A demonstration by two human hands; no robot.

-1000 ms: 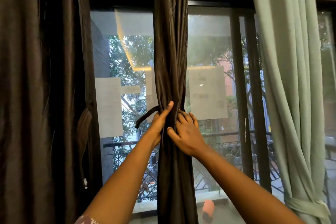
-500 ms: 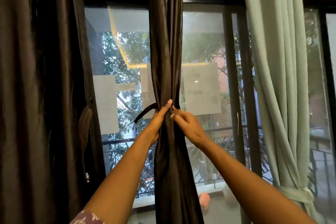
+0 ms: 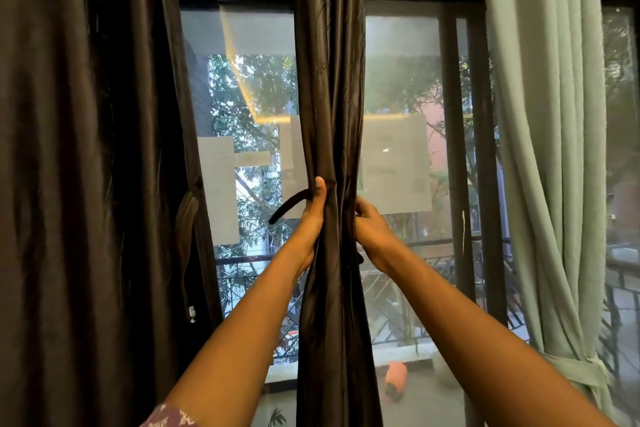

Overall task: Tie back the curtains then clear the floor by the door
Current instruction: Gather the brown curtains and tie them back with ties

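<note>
Tie strap (image 3: 289,206) juts left of my left hand (image 3: 313,215), which pinches it against the upright dark curtain (image 3: 330,97); my right hand (image 3: 369,224) grips the opposite side, so I'd wrap rightward.

Gathered dark curtain (image 3: 330,114) hanging down the middle of the glass door (image 3: 401,87), clasped on both flanks by left hand (image 3: 311,218) and right hand (image 3: 372,229). Open gaps either side of it, in front of the glass. Blocked at left edge by a second dark curtain (image 3: 69,184), at right edge by tied pale green curtain (image 3: 547,149). Tie strap (image 3: 289,206) jutting into left gap.
</note>
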